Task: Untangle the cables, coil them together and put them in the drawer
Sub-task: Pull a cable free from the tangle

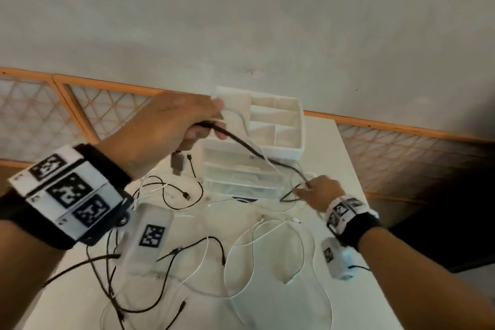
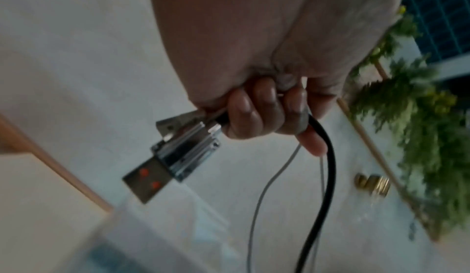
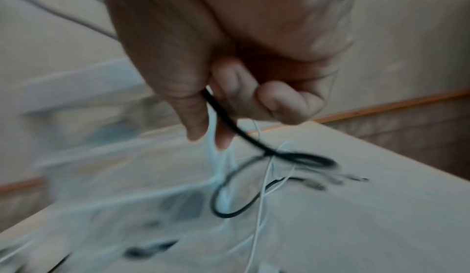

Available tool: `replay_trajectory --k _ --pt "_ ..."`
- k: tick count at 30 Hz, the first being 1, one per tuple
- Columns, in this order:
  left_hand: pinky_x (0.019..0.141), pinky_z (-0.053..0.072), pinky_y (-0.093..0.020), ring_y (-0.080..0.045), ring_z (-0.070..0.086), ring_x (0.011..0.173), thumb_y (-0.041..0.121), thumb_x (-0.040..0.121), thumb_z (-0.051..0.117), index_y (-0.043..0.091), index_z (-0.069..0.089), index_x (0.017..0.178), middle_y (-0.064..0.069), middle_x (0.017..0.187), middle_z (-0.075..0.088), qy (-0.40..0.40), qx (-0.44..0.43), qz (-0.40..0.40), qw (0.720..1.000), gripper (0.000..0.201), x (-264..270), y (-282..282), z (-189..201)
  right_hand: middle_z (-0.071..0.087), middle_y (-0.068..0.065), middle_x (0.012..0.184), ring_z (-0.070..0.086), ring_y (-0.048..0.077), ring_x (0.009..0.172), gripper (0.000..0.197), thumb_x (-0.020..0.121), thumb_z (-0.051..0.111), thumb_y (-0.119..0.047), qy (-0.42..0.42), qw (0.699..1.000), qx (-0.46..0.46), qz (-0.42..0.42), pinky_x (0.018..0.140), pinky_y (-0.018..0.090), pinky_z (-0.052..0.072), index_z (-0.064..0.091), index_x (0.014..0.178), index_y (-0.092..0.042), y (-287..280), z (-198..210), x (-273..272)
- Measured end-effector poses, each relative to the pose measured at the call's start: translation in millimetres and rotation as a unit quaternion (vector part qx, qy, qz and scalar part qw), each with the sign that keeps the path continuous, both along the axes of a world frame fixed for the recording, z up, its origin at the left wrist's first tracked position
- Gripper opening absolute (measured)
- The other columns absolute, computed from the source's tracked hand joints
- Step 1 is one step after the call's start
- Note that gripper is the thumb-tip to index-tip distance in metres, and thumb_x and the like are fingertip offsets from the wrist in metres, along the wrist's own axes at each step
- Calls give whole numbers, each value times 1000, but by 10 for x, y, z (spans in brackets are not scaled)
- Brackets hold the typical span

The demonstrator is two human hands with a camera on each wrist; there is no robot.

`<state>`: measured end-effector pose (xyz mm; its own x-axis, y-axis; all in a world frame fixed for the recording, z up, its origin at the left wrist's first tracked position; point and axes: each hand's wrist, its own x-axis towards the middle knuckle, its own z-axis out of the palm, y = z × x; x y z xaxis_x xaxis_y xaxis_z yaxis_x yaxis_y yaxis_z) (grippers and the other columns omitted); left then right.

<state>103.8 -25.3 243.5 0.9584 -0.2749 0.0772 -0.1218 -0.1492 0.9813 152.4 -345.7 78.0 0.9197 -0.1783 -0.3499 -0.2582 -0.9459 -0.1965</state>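
Stretching black cable (image 1: 242,146) — both hands.

Both forearms bare, no sleeves. Left wrist (image 1: 67,193): black strap, white blocks with three black-and-white square markers, white camera pod (image 1: 146,240) with one marker, black lead off it. Right wrist (image 1: 348,215): same kit, pod (image 1: 336,257) below.

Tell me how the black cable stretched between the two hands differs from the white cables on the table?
The black cable is thicker and dark, while the white cables are thin and pale. The black cable hangs lifted between the left hand and right hand; most white cables lie loose on the table. Both kinds are tangled together.
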Motion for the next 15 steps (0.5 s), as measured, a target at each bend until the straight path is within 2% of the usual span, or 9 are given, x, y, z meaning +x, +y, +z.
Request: replay_trajectory --k 2,3,4,5,7,9,11,13,15 --pt "50 31 -26 -12 32 49 44 93 58 20 78 77 10 52 41 39 101 1 994 35 -10 133 -136 66 9 84 68 31 87 49 91 59 -55 -78 993 35 -86 66 31 44 63 75 -8 -318 90 223" --pt "50 34 -25 -10 35 46 44 94 56 24 78 79 13 53 48 66 172 -7 983 34 -10 178 -230 69 9 86 68 29 78 40 95 61 -41 -141 977 106 -123 63 32 45 66 80 -5 -433 201 338" --pt "50 37 -23 -10 39 45 46 96 53 28 78 80 12 59 58 85 259 -28 962 35 4 224 -372 72 8 87 66 24 69 25 96 62 -26 -200 948 183 -167 63 35 50 69 91 -3 -488 347 416" --pt "52 39 -23 -10 45 48 48 97 50 31 77 81 5 69 66 99 344 -55 932 36 37 266 -532 73 4 83 65 18 64 16 96 62 -20 -246 918 233 -206 66 38 56 69 100 -6 -493 499 479" --pt "60 39 -22 -13 53 60 49 99 47 30 76 81 -7 77 68 121 442 -65 886 40 86 307 -845 72 -3 72 68 10 63 17 94 66 -35 -316 886 270 -206 74 37 59 68 97 -18 -417 741 538" --pt "61 37 -20 -13 54 64 46 100 44 26 75 80 -6 83 70 130 463 -42 876 42 111 318 -1081 71 -8 76 67 8 75 24 90 67 -46 -378 868 279 -158 78 31 55 67 90 -23 -275 876 570" --pt "61 37 -19 -11 54 64 42 101 43 24 73 80 -3 93 74 129 449 -33 883 41 151 275 -1185 73 -12 93 67 11 87 29 86 65 -57 -419 859 266 -125 85 33 54 65 92 -29 -189 921 636" --pt "58 33 -16 -4 52 63 37 102 44 23 72 79 8 80 67 115 436 -7 892 39 187 218 -1199 67 -21 120 66 11 92 29 86 64 -58 -441 851 267 -102 88 32 52 61 97 -31 -144 999 681" --pt "55 32 -16 -2 51 62 33 102 47 23 73 78 12 68 60 99 422 32 901 36 231 173 -1198 56 -26 128 62 12 98 24 88 68 -49 -442 858 248 -82 91 31 49 56 98 -31 -186 1032 719"
